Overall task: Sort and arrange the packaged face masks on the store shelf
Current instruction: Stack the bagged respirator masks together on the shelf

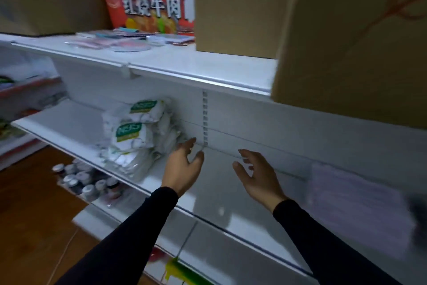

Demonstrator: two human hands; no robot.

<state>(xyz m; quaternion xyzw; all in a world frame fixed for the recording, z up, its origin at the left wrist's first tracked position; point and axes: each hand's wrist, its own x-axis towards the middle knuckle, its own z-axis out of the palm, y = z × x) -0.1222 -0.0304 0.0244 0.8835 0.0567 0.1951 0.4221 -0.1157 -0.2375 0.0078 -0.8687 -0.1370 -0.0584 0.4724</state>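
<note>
White-and-green packaged face masks [136,132] lie stacked on the middle shelf [69,123], just left of the left hand [183,166], the nearer one; right hand [256,173] farther right. Each grip is spread, empty.

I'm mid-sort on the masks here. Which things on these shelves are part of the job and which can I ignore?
Part of the job:
- white mask packs, stacked on the middle shelf
- left hand and right hand, both open and empty

Ignore:
- cardboard boxes on the top shelf
- red noodle carton
- flat packets in front of it
- jars on the shelf below
</note>
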